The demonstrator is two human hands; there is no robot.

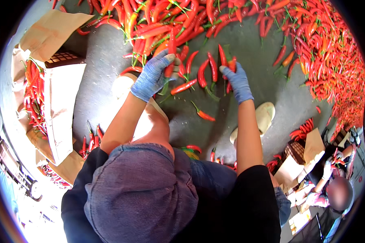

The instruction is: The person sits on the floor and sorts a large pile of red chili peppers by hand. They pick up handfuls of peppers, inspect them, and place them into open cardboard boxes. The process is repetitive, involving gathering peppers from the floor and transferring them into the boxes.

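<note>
My left hand [156,71], in a blue knit glove with bare-looking fingertips, is closed around red chili peppers [171,45]; one long pepper stands up between thumb and fingers. To its right my right hand [236,77], gloved alike, grips several red chili peppers [232,64] near the fingertips. Between the hands, loose red chilies with green stems lie on the grey floor [182,115], among them a curved one [202,73] and an orange-red one [205,115]. A large heap of red chilies [158,18] spreads in front of both hands. The palms are hidden.
At left stands a plastic crate [64,58] lined with brown paper [62,106], holding chilies. A big chili pile [337,60] fills the right side. At lower right a co-worker in gloves [328,170] holds chilies beside another crate [295,152]. My shoes [265,117] rest on the floor.
</note>
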